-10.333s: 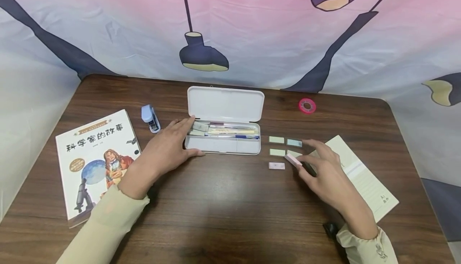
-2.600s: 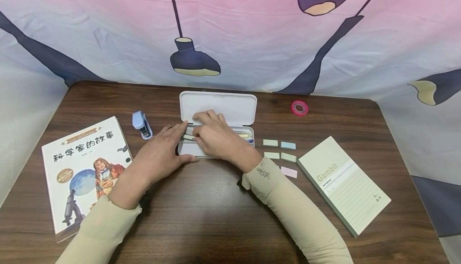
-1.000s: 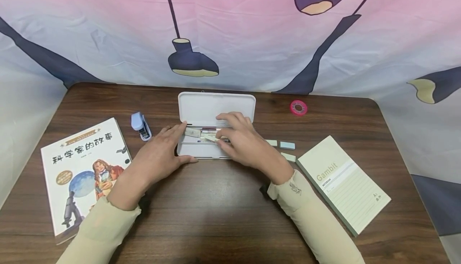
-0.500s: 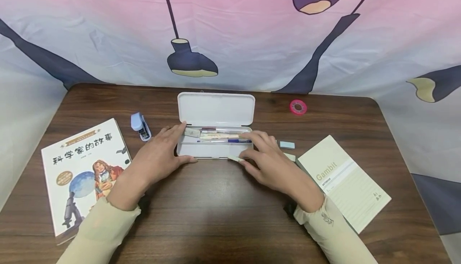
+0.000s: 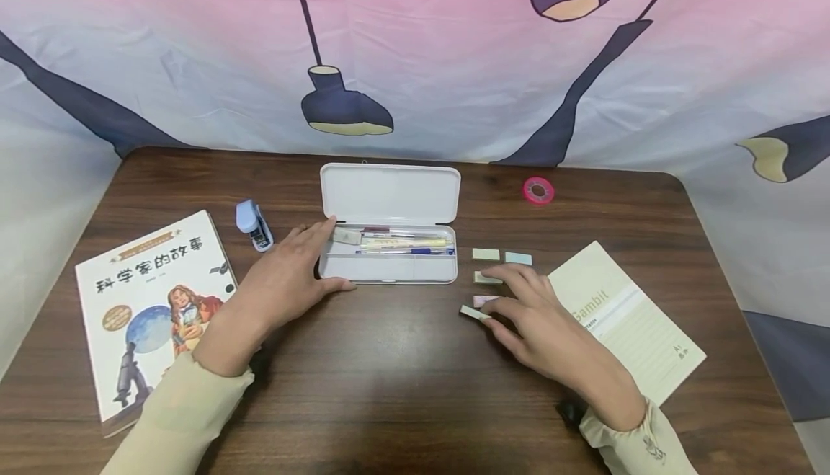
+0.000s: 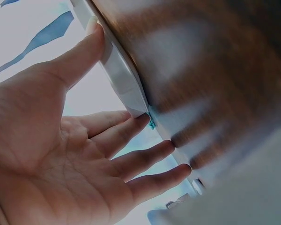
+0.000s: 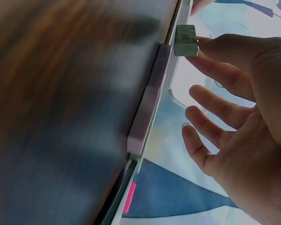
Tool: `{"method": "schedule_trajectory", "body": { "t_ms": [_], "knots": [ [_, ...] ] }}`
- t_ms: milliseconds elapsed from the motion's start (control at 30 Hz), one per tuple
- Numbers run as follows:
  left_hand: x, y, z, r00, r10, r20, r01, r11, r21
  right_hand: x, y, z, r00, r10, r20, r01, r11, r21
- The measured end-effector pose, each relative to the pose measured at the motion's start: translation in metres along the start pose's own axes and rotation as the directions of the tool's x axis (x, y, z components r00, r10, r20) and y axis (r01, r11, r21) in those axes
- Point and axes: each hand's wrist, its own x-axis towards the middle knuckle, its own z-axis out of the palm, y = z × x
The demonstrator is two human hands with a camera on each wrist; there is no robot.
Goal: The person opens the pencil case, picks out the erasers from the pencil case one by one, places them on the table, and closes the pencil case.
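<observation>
Left hand [image 5: 285, 280] rests flat against the left end of the open white pencil case [image 5: 387, 267], fingers straight, thumb along the near edge, index up at the far-left corner; nothing gripped. The left wrist view confirms it: open palm [image 6: 61, 154], fingertips on the case edge [image 6: 122, 84]. Right hand [image 5: 545, 320] is on the table right of the case, well apart from the left hand. Thumb and index pinch a small pale green sticky-note pad [image 5: 475, 312], held just off or on the wood, near side of the note group. The right wrist view shows the same pad [image 7: 186, 40] at the fingertips, other fingers spread loose. Loose pads beside it: pale green [image 5: 485, 254], light blue [image 5: 518, 258], another green [image 5: 485, 277], pink [image 5: 483, 300] partly under the fingers. Case lid is folded back on the far side; pens and an eraser lie in the far compartment. Green notebook [image 5: 632, 323] lies right of the hand, partly under the wrist. Illustrated book [image 5: 152, 302] sits near left, blue stapler [image 5: 253, 224] left of the case, pink tape roll [image 5: 538, 190] far right on the wooden table [image 5: 389, 388].
</observation>
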Motion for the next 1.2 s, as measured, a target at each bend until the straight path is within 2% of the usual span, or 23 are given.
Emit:
{"method": "schedule_trajectory", "body": {
  "t_ms": [600, 1200],
  "knots": [
    [0.0, 0.0, -0.001, 1.0, -0.011, 0.014, 0.011, 1.0, -0.003, -0.01, 0.002, -0.004, 1.0, 0.002, 0.021, 0.0, 0.997, -0.073],
    [0.0, 0.0, -0.001, 1.0, 0.005, -0.002, -0.005, 1.0, -0.002, -0.012, -0.002, -0.002, 1.0, 0.006, 0.017, -0.005, 0.997, -0.077]
  ]
}}
